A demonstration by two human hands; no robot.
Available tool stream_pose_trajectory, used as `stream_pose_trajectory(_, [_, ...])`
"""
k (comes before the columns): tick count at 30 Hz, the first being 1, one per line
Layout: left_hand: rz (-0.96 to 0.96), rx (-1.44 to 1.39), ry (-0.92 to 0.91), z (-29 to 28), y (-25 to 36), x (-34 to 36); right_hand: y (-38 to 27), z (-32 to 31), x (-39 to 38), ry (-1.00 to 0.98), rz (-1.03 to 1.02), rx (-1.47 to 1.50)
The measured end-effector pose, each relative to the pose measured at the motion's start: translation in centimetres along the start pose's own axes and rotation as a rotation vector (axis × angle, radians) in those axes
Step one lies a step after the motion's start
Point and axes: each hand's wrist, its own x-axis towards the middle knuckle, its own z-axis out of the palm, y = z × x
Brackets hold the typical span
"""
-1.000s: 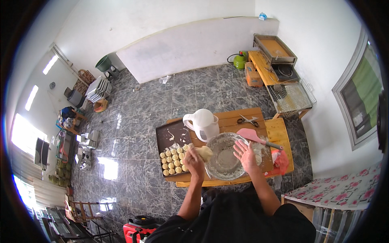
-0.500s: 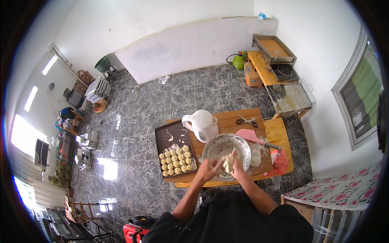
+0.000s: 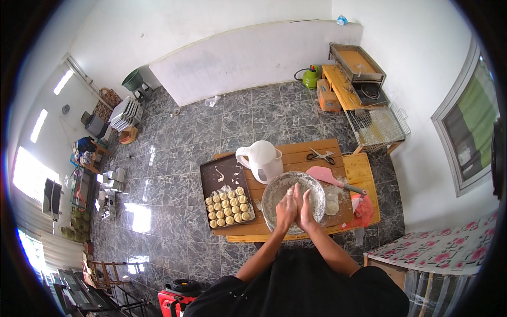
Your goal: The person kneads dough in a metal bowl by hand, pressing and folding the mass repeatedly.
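Note:
Over a flour-dusted metal bowl [image 3: 316, 185], my left hand [image 3: 286, 209] and my right hand [image 3: 305, 212] are closed palm to palm, with the pale dough mostly hidden between them. To their left a dark tray [image 3: 214, 174] holds rows of ridged pale dough balls [image 3: 227, 210]. A white plastic kettle [image 3: 264, 161] stands behind the bowl on the brown work table [image 3: 296, 150]. Scissors [image 3: 321, 156] lie at the back right, and a pink spatula with a grey handle [image 3: 323, 174] rests beside the bowl, near a red plastic bag [image 3: 362, 210].
A side bench [image 3: 343, 90] at the back right carries a metal tray, a stove and a wire rack, near a green gas cylinder [image 3: 310, 79]. A flower-patterned covered stand [image 3: 438, 243] is at my lower right, a red machine [image 3: 171, 301] at my lower left.
Both hands have moved inward over the bowl and closed together. The dough, first in my left hand and then visible in my right, is now mostly covered between them.

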Motion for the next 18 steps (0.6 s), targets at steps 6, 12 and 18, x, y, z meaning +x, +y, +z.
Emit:
stream_pose_trajectory(6, [0.437,0.631,-0.022,-2.9,-1.3,0.4,0.9,-0.8,1.5,0.042,-0.196,-0.056])
stream_pose_trajectory(12, [0.636,-0.489,0.363,-5.9,8.2,0.4,1.9,-5.0,2.5,0.194,0.036,0.304])
stream_pose_trajectory(18, [0.338,0.1,0.038,-0.6,-3.0,-0.2,-0.4,-0.3,3.3,-0.427,-0.051,0.471])
